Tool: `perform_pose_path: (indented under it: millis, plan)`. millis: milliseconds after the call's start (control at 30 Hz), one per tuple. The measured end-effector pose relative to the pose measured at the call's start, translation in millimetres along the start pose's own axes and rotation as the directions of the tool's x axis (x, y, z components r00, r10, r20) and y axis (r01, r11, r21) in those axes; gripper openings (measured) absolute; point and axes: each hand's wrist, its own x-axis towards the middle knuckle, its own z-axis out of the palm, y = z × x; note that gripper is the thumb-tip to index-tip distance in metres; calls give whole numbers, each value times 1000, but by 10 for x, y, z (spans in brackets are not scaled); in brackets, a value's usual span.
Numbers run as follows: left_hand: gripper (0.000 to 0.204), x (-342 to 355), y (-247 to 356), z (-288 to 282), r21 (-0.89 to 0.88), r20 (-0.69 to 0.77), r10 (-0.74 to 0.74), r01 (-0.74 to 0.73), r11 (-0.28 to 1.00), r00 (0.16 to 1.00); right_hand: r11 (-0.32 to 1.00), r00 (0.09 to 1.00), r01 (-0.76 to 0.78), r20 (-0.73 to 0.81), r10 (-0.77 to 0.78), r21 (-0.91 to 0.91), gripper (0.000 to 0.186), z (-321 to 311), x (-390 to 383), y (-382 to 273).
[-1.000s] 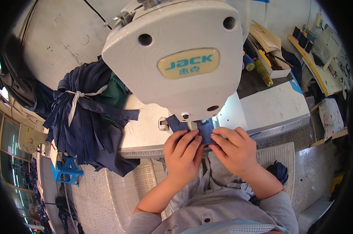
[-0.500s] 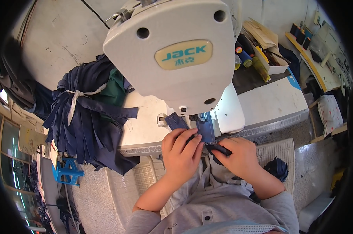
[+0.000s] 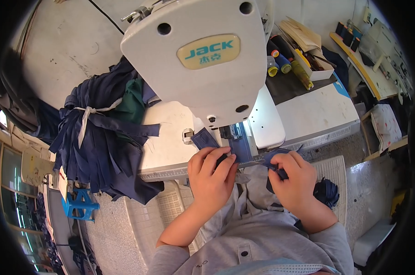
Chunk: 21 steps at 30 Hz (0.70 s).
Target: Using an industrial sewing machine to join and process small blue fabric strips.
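Note:
A white sewing machine (image 3: 203, 87) stands in front of me, its lamp lighting the presser foot (image 3: 235, 131). Under the foot lies a navy fabric piece (image 3: 241, 147) with visible stitch lines. My left hand (image 3: 212, 176) is closed on the navy cloth just left of the foot; a small black thing shows between its fingers, its kind unclear. A short navy flap (image 3: 203, 139) sticks out beyond those fingertips. To the right, my right hand (image 3: 292, 178) pinches a dark navy fabric strip (image 3: 274, 158) at the table's front edge. The strip's lower part is hidden by the hand.
A bundle of navy fabric strips (image 3: 102, 133), tied with white cloth, hangs over the table's left side. Thread spools (image 3: 284, 67) and a box of tools (image 3: 322, 73) stand at the back right. A blue stool (image 3: 80, 205) and a dark cloth heap (image 3: 326, 192) are lower down.
My right hand has moved right, away from the left hand, drawing the navy strip out along the table edge. The left hand stays nearly in place. The whole view has shifted slightly.

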Motion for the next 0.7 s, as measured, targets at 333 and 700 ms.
perform_pose_path:
  millis: [333, 700]
  plan:
    - [28, 13, -1, 44, 10, -38, -1, 2, 1000, 999, 958, 922, 227, -278, -269, -174, 37, 182, 100, 59]
    - [30, 95, -127, 101, -95, -17, 136, -137, 986, 991, 974, 968, 195, -139, -210, -116, 34, 86, 146, 94]
